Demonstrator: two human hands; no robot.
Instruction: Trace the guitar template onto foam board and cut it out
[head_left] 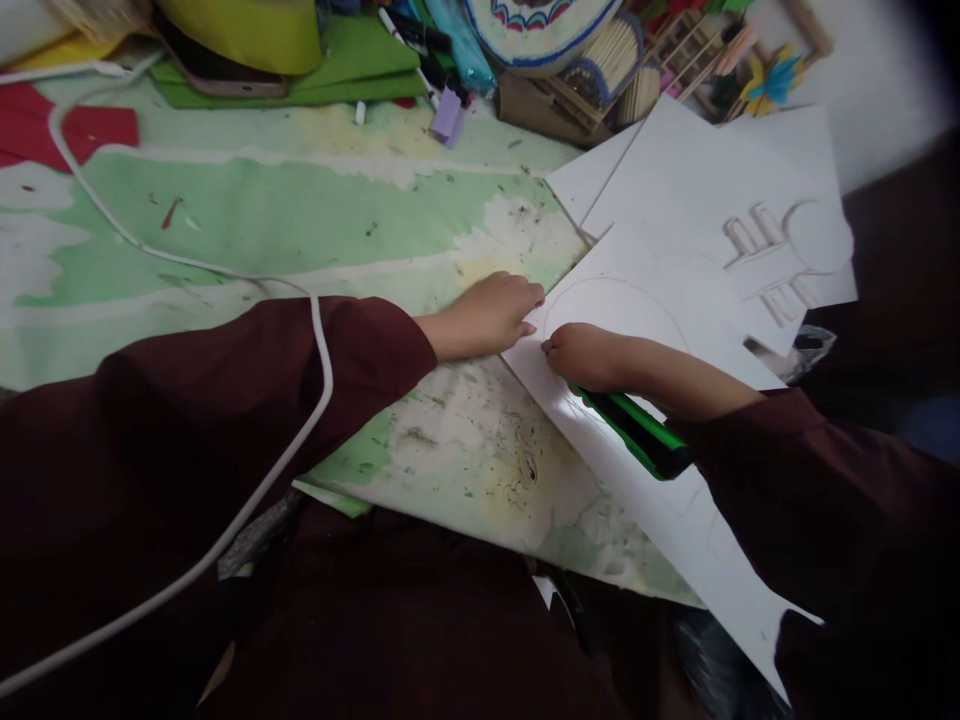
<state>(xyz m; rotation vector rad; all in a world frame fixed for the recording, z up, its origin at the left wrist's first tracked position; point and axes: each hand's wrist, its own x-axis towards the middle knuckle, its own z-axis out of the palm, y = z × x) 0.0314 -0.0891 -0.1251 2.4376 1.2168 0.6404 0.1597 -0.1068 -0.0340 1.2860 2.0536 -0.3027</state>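
My right hand (589, 357) is closed around a green and black utility knife (637, 435), whose handle slants down to the right. Its blade tip is hidden by my fingers. Under that hand lies a large white sheet (637, 250) with a faint pencilled curve on it. My left hand (491, 312) rests at the sheet's left edge, fingertips on the paper, with a gap between thumb and fingers. Further right, grey outlined shapes (787, 245) show on the white paper.
A white cable (319, 340) runs across my left sleeve. At the back of the stained green-and-white tabletop (277, 210) lie a phone (217, 70), green sheets (360, 75), a purple piece (448, 117) and a painted round item (540, 30). The sheet overhangs the table's front edge.
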